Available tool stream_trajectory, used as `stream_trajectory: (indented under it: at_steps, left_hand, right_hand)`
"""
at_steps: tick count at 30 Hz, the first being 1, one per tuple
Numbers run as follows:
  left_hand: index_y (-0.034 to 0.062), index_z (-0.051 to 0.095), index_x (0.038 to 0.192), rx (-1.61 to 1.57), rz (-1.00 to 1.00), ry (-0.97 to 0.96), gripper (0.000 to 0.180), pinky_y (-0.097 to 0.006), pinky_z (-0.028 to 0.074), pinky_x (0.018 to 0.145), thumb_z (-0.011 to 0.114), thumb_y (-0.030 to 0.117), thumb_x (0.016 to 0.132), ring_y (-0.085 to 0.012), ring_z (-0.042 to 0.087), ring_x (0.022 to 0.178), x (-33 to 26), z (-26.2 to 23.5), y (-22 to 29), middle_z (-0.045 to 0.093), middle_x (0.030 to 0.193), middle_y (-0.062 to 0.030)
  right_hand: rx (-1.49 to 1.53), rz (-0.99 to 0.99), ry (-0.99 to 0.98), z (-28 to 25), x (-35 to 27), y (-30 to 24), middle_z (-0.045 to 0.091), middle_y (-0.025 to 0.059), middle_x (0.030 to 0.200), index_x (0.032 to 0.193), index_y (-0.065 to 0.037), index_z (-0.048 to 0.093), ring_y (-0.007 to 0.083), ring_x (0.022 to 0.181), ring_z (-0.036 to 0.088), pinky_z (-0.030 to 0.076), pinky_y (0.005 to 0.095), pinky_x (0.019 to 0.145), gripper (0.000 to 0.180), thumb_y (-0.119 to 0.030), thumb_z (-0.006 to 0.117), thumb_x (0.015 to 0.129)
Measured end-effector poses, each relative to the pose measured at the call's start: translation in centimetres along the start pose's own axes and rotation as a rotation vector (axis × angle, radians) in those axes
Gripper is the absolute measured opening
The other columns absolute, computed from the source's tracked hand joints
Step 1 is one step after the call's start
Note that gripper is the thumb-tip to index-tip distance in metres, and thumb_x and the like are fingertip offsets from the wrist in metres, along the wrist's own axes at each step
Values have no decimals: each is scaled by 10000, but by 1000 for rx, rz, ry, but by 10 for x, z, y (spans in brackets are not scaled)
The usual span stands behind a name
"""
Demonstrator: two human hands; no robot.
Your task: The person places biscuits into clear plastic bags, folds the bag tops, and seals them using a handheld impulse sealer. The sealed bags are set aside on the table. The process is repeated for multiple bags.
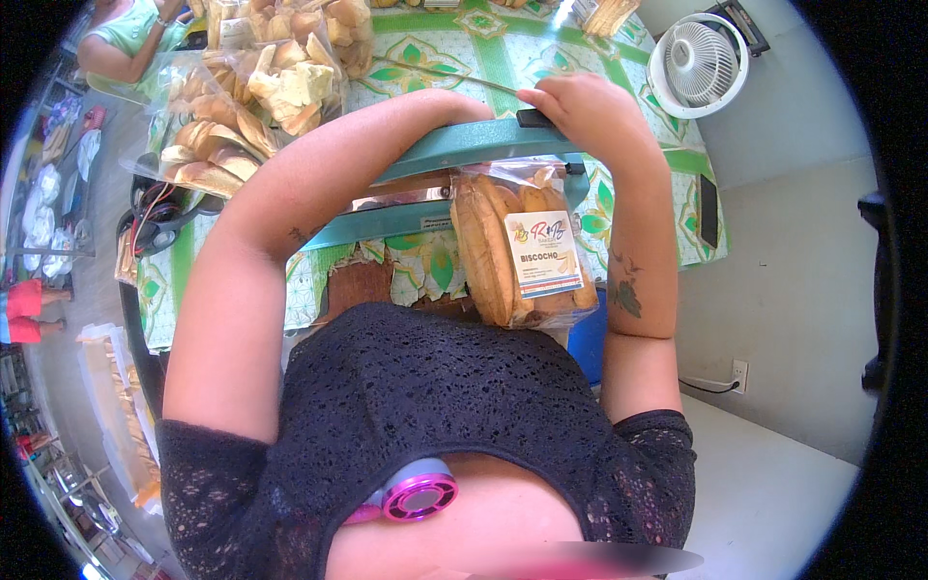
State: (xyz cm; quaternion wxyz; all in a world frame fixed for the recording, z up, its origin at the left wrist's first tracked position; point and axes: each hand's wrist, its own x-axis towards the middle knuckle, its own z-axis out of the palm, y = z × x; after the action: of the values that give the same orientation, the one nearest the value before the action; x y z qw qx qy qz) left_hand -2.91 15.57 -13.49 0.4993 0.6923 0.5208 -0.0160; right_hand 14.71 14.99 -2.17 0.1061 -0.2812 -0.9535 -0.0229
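Note:
A teal bag sealer (474, 142) lies across the table in front of me, its long lever over the base. My right hand (580, 104) is closed over the black grip (535, 118) at the lever's right end. Behind the lever, near its middle, rests my left hand (468, 108), its fingers hidden. A clear plastic bag of bread slices (488, 251) with a white label leans between the sealer and my body. The bag's top reaches up to the lever, and neither hand visibly touches it.
Large open bags of bread pieces (208, 135) stand at the left, with headphones (159, 208) close by. A phone (709, 211) lies at the table's right edge. A white fan (698, 66) is at the far right. Another person (121, 48) sits at the far left.

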Motion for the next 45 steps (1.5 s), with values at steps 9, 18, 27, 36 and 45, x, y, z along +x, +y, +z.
stream_trajectory:
  at_steps: [9,18,27,36,45]
  left_hand:
    - [86,656,1027,-62,-26,87,243,-375,491,729,602,121,793,-189,624,845,-1,3,-8,655,972,-74]
    - [108,640,1026,-232,-53,62,274,-347,493,688,588,64,761,-156,609,812,-8,9,-6,645,904,-33]
    - [122,609,827,-304,-70,38,154,-359,477,636,538,20,736,-126,546,765,-14,9,0,571,789,17]
    - [118,626,809,-236,-99,178,178,-380,436,595,465,73,748,-150,496,738,-16,13,3,562,794,-8]
    - [79,613,753,-141,101,289,136,-326,406,582,517,68,657,-150,495,647,-15,15,-4,563,672,-23]
  right_hand:
    - [65,78,-248,23,3,6,616,186,738,713,-25,641,359,766,582,450,446,715,539,-455,391,922]
    - [166,37,-321,35,2,17,622,192,767,748,-9,638,379,781,578,448,446,723,517,-430,397,926]
    - [281,84,-406,58,2,26,638,210,858,804,-23,665,382,854,593,461,455,771,532,-454,373,916]
    - [221,252,-396,62,0,19,633,187,850,831,-44,659,341,837,589,450,428,754,362,-320,426,833]
    - [197,428,-402,52,-3,9,650,144,926,884,-113,684,285,897,604,461,393,785,354,-366,457,782]
